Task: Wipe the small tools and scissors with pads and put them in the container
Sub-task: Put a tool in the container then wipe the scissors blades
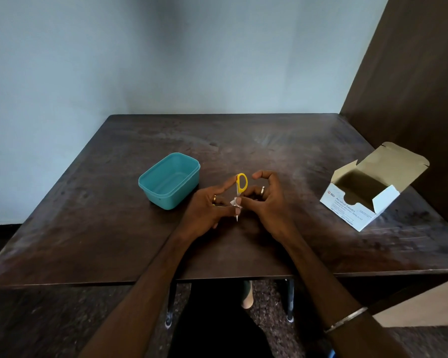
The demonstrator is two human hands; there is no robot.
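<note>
At the middle of the dark brown wooden surface [269,140], somewhat toward its near edge:

Item 1. Small scissors with yellow plastic loop handles and thin metal blades [241,187]. Held just above the surface, handles pointing to the far edge, blade tip pointing to the near edge. The left hand [207,213] steadies them, its forefinger stretched along the handle side; exactly how its lower fingers close cannot be told. Held up in this way, the blades are free on both sides for wiping.

Item 2. Small white pad [235,204], folded round the blades below the handles. The right hand [264,202] pinches it between thumb and fingers, with the forefinger arched clear above. Judged: wiping of the scissors is under way, the pad placed to run down toward the tip.

Item 3. Teal rectangular plastic container with rounded corners [170,180], lidless, standing just left of the hands, toward the left edge. Nothing is visible inside it. Its place close beside the left hand suits a short drop once the scissors are clean; that step is not yet done.

Item 4. White cardboard box printed "Alcohol Swabs" [357,202], lid flap open, near the right edge, well apart from the hands. Likely the source of the pads, on the side of the hand that wipes.

Other small tools: none seen on the surface.
</note>
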